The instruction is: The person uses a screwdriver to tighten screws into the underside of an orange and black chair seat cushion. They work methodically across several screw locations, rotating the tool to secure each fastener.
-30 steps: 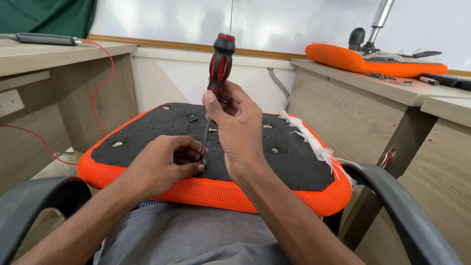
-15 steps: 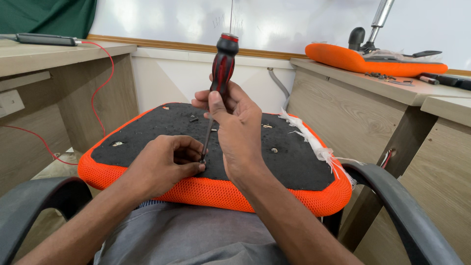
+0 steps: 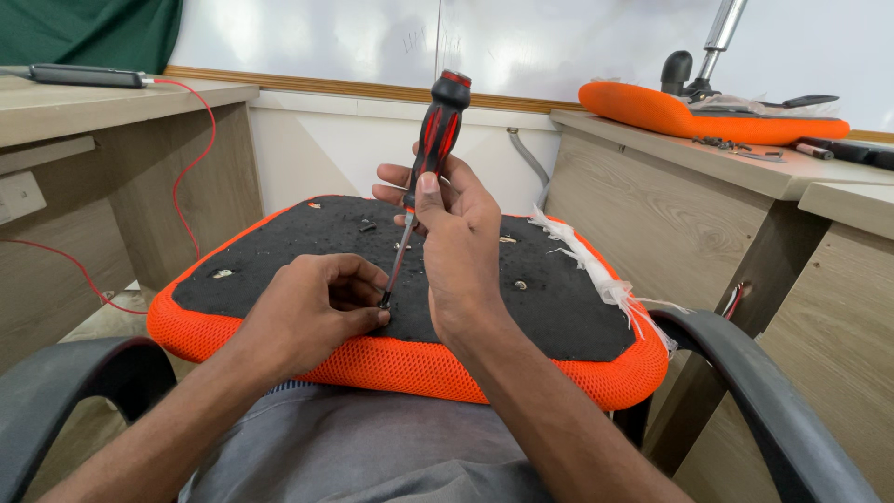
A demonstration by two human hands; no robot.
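- Orange mesh seat cushion (image 3: 410, 359) upside down across the lap, black underside (image 3: 307, 251) facing up, between two curved grey armrests (image 3: 773, 401).
- Head view: right hand (image 3: 456, 242) wrapped around the red-and-black screwdriver (image 3: 436, 140), thumb pressed on the handle, shaft sloping down and to the left.
- Left hand (image 3: 312, 312) curled on the black underside near the front edge, fingertips pinched at the screwdriver tip (image 3: 384, 303); screw itself hidden, cannot tell whether seated.
- Risk: shaft tilted, so tip likely to slip out and jab the pinching fingers right beside it.
- Risk: cushion only resting on the lap, free to rock or slide under a hard push.
- Risk: small loose bits (image 3: 365, 224) on the black underside could roll off if the seat tips.
- Second orange seat (image 3: 652, 110) on the desk at right, well apart.
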